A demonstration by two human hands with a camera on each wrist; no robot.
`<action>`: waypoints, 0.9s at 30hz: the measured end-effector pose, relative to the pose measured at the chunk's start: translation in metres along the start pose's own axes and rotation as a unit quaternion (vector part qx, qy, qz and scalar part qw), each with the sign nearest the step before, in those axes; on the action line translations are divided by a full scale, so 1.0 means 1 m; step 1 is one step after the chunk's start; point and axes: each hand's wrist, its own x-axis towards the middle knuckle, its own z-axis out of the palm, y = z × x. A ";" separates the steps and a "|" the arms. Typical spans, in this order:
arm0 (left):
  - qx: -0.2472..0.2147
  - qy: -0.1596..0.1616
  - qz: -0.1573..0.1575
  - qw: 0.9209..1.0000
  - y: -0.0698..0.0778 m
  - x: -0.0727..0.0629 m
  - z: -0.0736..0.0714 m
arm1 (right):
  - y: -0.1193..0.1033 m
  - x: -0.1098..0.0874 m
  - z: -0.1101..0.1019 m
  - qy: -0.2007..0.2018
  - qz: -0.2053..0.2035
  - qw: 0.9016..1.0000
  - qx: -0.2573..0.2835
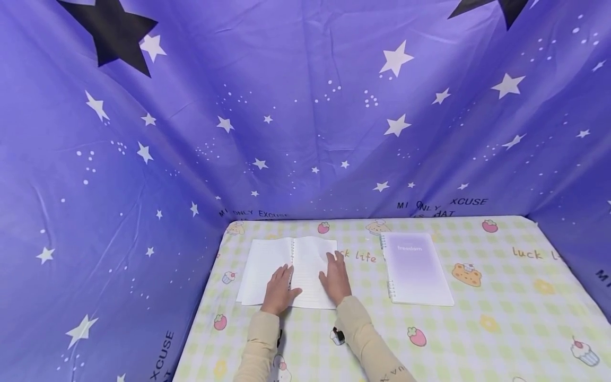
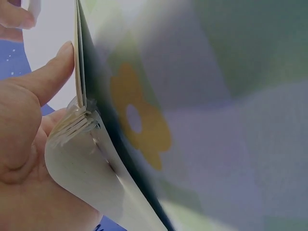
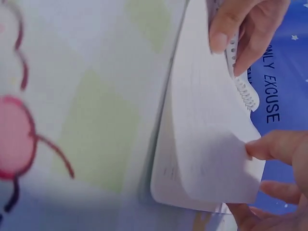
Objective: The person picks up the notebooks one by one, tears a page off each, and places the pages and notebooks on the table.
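A ring-bound notebook (image 1: 267,265) lies spread at its spiral on the table, with white lined pages on the right. My left hand (image 1: 279,291) rests across the spiral and the inner part of the pages, its thumb reaching onto the right one. In the left wrist view that thumb (image 2: 57,72) is against the page edges. At the outer edge of the right side, my right hand (image 1: 336,278) pinches a page (image 3: 211,144). The right wrist view shows the page bowed up from the sheets below, the right thumb (image 3: 264,147) on its face and other fingers at its edge.
To the right lies a closed purple-and-white spiral notebook (image 1: 417,270) marked "freedom". A green-and-white checked cloth (image 1: 515,313) with cartoon prints covers the table. Blue curtains (image 1: 305,116) with stars enclose the back and both sides.
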 end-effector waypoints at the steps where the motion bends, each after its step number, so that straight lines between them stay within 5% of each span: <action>1: 0.000 0.001 0.003 1.000 0.000 0.000 0.000 | 0.000 0.001 -0.001 0.009 0.005 1.000 0.014; 9: 0.034 0.011 0.018 0.999 0.004 0.003 -0.004 | 0.006 0.011 -0.007 0.068 0.049 0.988 0.126; 13: 0.045 0.030 0.031 0.998 0.007 0.003 -0.006 | 0.012 0.016 -0.007 0.062 0.069 0.984 0.151; 19: 0.053 0.065 0.054 0.995 0.006 0.007 -0.006 | 0.016 0.018 -0.006 0.018 0.058 0.989 0.137; 27: 0.061 0.048 0.082 0.994 0.005 0.013 -0.010 | 0.019 0.019 -0.003 0.038 -0.001 0.996 0.080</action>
